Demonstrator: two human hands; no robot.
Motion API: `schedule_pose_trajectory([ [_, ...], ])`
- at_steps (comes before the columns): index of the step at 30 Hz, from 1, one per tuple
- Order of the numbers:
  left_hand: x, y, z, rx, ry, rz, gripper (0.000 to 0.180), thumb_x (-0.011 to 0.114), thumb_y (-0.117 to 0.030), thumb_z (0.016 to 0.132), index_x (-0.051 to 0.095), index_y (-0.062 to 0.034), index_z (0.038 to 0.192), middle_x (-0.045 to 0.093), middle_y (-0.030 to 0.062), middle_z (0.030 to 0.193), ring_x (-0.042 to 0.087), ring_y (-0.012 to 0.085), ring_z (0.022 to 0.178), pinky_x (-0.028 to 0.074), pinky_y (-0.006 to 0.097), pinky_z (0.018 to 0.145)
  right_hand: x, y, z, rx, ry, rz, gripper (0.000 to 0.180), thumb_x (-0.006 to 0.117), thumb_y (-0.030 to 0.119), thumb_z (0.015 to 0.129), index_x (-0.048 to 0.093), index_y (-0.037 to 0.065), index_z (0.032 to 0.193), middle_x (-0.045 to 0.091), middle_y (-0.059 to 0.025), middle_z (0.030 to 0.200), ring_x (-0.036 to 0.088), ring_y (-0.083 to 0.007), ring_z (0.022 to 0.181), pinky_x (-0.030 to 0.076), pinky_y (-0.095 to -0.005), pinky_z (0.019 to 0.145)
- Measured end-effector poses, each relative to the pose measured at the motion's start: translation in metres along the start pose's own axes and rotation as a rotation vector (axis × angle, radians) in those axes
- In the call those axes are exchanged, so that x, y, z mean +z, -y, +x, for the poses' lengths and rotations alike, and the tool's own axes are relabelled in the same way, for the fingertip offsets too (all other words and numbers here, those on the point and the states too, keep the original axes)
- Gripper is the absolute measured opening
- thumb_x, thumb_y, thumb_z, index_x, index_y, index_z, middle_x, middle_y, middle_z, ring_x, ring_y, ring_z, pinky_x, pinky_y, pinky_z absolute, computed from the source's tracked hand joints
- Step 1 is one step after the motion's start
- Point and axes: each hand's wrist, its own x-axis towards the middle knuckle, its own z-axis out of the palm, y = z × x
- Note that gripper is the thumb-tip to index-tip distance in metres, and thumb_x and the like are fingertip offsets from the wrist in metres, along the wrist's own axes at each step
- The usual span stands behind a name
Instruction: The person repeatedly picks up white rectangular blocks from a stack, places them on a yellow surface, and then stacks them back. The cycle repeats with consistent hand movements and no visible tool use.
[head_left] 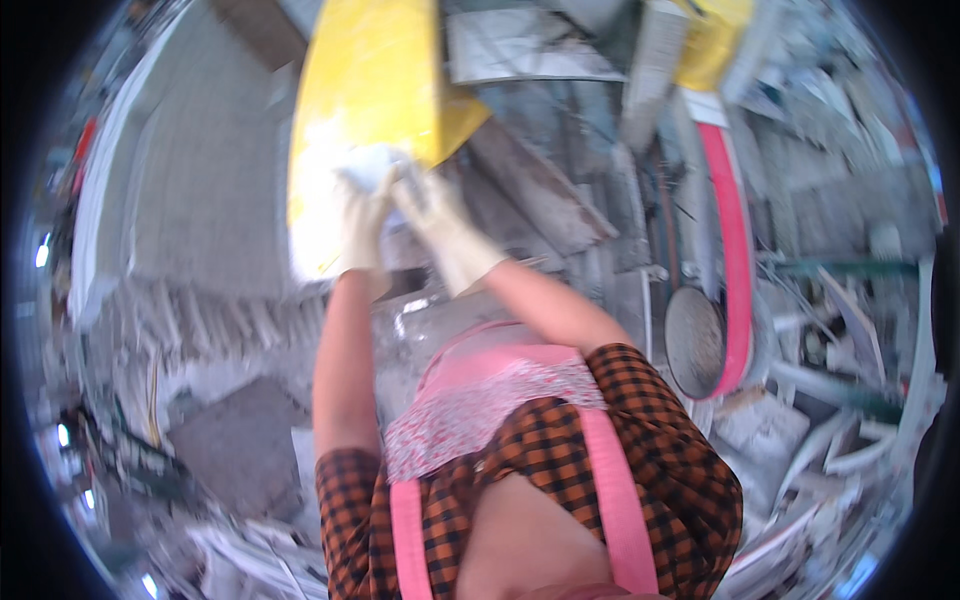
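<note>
A long yellow curved piece (365,85) with a smooth, shiny surface and a white, glaring lower part stretches away in front of me. Both hands wear cream rubber gloves and come close together over its near part. Under the fingertips of my left hand (362,225) is a pale whitish lump (370,165), too blurred to name. My right hand (432,212) meets it from the right side, with its fingers bent inward. Both hands look closed, though motion smears the fingers.
On the left stands a large grey tray-like panel (205,180) with a pale rim. A pink-edged strip (735,250) curves down the right, beside a round grey disc (695,342). Brown boards (535,185) lie behind my right arm. Scrap and offcuts clutter the surroundings.
</note>
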Motion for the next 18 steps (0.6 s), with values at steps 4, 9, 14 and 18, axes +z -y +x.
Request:
schedule_pose_trajectory([
  [4,0.0,0.003,0.004,0.111,-0.004,-0.002,0.115,0.082,-0.061,0.073,0.037,0.0153,0.146,0.05,0.0335,0.143,0.051,0.0385,0.134,0.041,0.041,0.111,0.002,-0.006,-0.005,0.242,0.221,0.138,0.072,0.056,0.044,0.101,0.038,-0.007,0.149,0.049,-0.0289,0.144,0.047,-0.0386,0.137,0.038,-0.0381,0.113],
  [9,0.011,0.018,0.001,0.1,-0.13,0.34,0.125,0.08,-0.067,0.071,0.03,0.0152,0.151,0.047,0.0362,0.146,0.046,0.0424,0.139,0.036,0.044,0.117,-0.085,-0.017,0.011,0.168,0.503,-0.024,0.06,0.061,0.044,0.098,0.057,0.001,0.139,0.062,-0.0214,0.138,0.058,-0.0331,0.13,0.045,-0.0411,0.108],
  [14,0.013,0.034,0.006,0.138,-0.163,0.409,0.119,0.077,-0.065,0.075,0.031,0.0153,0.15,0.048,0.0372,0.145,0.047,0.0442,0.138,0.037,0.045,0.116,-0.259,-0.044,0.036,0.106,-0.102,-0.373,0.049,0.065,0.04,0.091,0.068,0.004,0.123,0.071,-0.0209,0.114,0.069,-0.0367,0.107,0.053,-0.0433,0.093],
  [18,0.009,0.036,0.004,0.162,-0.149,0.375,0.114,0.077,-0.061,0.079,0.03,0.0145,0.151,0.046,0.0367,0.146,0.044,0.0458,0.139,0.035,0.047,0.117,-0.4,-0.08,0.066,0.178,-0.386,-0.79,0.047,0.064,0.04,0.09,0.07,0.005,0.121,0.071,-0.0237,0.112,0.067,-0.0411,0.106,0.053,-0.0479,0.092],
])
